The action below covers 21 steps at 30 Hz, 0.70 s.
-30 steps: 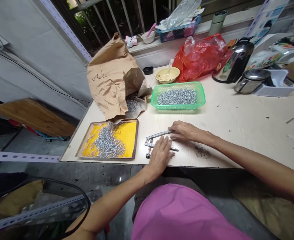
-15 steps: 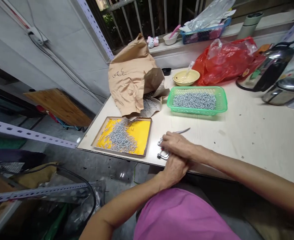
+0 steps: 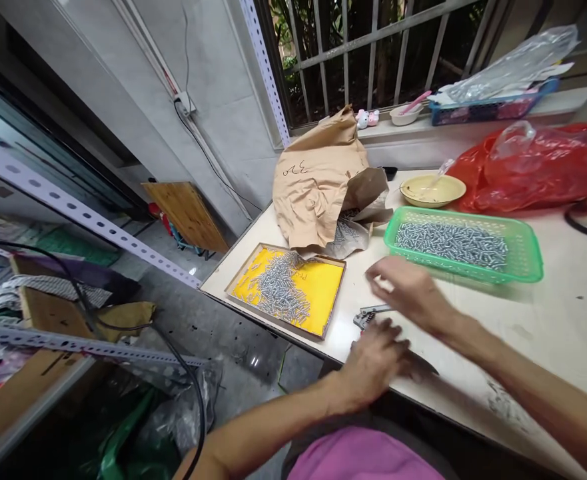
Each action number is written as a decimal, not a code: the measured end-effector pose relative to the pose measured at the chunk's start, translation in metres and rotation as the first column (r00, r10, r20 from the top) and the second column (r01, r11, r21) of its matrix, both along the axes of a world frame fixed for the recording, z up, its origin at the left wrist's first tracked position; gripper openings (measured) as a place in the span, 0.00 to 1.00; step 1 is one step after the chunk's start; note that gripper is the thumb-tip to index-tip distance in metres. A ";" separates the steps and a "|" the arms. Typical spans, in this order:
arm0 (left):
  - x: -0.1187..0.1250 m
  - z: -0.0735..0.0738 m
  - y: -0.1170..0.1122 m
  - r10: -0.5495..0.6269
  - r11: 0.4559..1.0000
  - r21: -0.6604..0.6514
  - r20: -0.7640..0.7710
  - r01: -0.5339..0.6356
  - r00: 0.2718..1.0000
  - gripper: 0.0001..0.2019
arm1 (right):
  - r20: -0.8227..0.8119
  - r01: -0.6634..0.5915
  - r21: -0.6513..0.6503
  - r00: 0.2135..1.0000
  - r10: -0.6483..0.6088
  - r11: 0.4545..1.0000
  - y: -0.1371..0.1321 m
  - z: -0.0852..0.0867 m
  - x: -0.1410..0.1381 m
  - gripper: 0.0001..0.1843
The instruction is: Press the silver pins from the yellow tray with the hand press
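A metal hand press tool (image 3: 369,314) lies on the pale table (image 3: 563,313) near its front edge. My left hand (image 3: 377,359) rests over the tool's handles, fingers curled and blurred. Just above the tool, my right hand (image 3: 409,291) hovers, smeared by motion, fingers partly stretched. A yellow-lined shallow tray (image 3: 326,287) with a heap of small silver metal pieces sits to the left of the hands. A green plastic basket (image 3: 523,248) full of similar silver pieces stands behind the right hand.
A torn brown paper bag (image 3: 318,183) spills more pieces at the back left. A yellow bowl (image 3: 433,192) and a red plastic bag (image 3: 543,167) lie at the back. A barred window and its sill hold small items. Perforated metal rails and clutter fill the floor on the left.
The camera has swung left and up. My right hand has lifted off the tool and moved up; my left hand stays on the tool's handles.
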<state>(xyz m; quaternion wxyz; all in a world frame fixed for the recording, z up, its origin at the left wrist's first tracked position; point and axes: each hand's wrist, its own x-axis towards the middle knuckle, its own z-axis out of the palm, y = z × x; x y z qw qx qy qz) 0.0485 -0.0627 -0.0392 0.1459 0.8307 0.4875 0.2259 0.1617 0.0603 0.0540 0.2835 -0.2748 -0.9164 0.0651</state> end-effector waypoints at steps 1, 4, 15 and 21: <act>-0.018 0.009 0.004 0.077 0.997 0.031 -0.017 -0.076 0.997 0.14 | -0.060 0.086 0.027 0.995 -0.084 0.996 0.014 0.011 0.014 0.09; -0.081 0.031 0.019 0.385 0.923 0.061 -0.126 -0.380 0.914 0.13 | -0.054 0.365 0.137 0.931 -0.361 0.921 0.054 0.030 0.058 0.12; -0.181 0.046 0.051 0.419 0.873 0.000 -0.512 -0.488 0.750 0.13 | 0.093 0.220 -0.088 0.973 -0.212 0.971 -0.002 -0.038 0.074 0.16; -0.177 0.049 0.064 0.309 0.899 -0.062 -0.611 -0.434 0.728 0.13 | 0.102 0.151 -0.260 0.986 -0.128 0.954 -0.046 -0.060 0.075 0.13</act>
